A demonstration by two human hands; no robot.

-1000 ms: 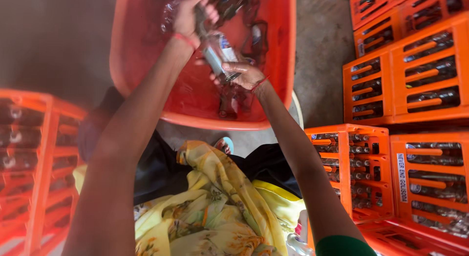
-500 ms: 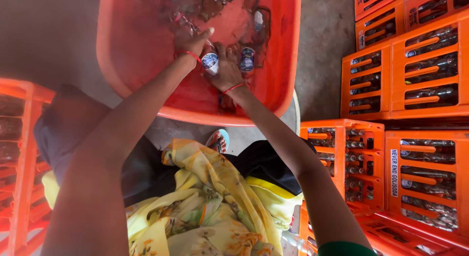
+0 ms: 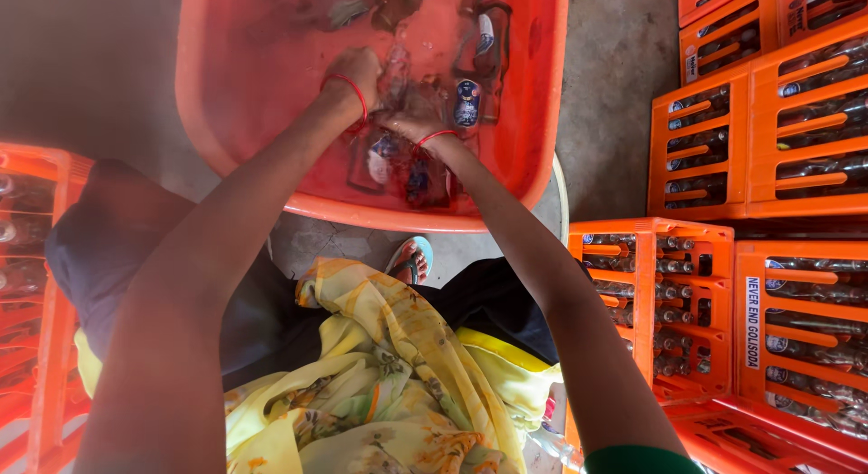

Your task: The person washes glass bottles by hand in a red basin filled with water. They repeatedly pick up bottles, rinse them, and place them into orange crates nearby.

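Bare concrete floor (image 3: 615, 94) carries an orange tub (image 3: 226, 139) of water, set just ahead of the seated person's knees. Both hands are down in that water, close together near the middle of the tub: the left hand (image 3: 362, 71) is curled into a fist around something glassy, apparently a bottle (image 3: 398, 80) half hidden by ripples, and the right hand (image 3: 411, 121) grips it from the other side, though whether those fingers are fully closed cannot be told through the water. More bottles (image 3: 466, 103) lie submerged around them, some just beside the wrists, others near the far wall. Judging from that, the washing looks midway: one bottle in hand, several left soaking. Outward, orange crates (image 3: 714, 148) stacked at the right are packed with bottles, another crate (image 3: 651, 311) stands beside the right arm, and more stand at the left (image 3: 36, 284). Yellow flowered cloth (image 3: 380, 383) covers the lap.
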